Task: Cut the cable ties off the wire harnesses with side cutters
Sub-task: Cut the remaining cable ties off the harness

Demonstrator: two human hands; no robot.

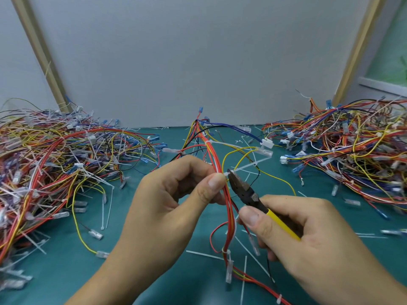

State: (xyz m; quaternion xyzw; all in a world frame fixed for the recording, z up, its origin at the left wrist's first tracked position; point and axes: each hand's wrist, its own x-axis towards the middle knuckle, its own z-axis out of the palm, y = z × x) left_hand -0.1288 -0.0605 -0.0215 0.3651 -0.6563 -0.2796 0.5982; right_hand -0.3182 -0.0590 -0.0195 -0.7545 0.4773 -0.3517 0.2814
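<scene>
The cable tie sits at the tip of the side cutters, on the harness pinched by the left hand. The right hand grips the handles. This harness carries more ties, and cut ties litter the counter between big piles.

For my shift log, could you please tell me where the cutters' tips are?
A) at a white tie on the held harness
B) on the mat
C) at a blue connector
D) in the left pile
A: the cutters in the right hand sit at the tie on the harness that the left hand pinches.
</scene>
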